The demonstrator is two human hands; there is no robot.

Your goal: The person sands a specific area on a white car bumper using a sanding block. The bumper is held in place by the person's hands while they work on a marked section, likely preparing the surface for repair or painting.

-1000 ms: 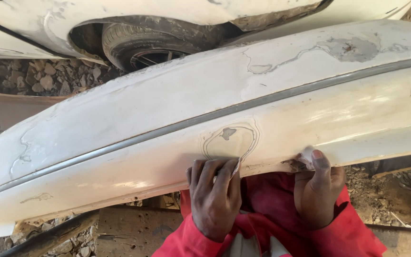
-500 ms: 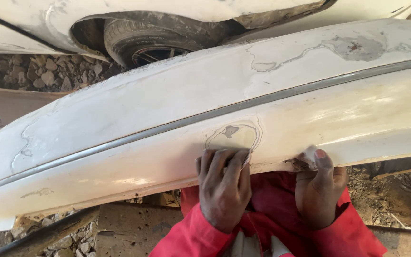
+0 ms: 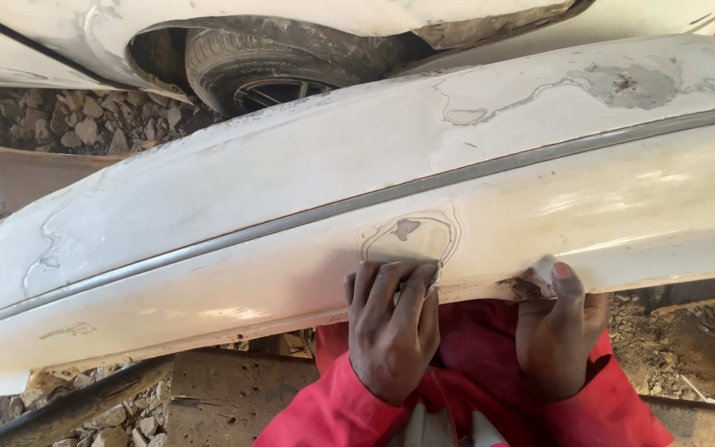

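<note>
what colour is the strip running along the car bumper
Grey, a thin trim strip running lengthwise along the off-white bumper; the head view shows it best.

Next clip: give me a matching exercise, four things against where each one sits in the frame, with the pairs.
Things:
1. left hand
2. right hand
3. tyre
4. grey strip

Places:
A. top of the frame, behind the bumper
B. thumb on the chipped lower edge
C. running lengthwise along the bumper
D. pressing sandpaper under the ringed sanded patch

Pairs: 1-D, 2-B, 3-A, 4-C
</note>
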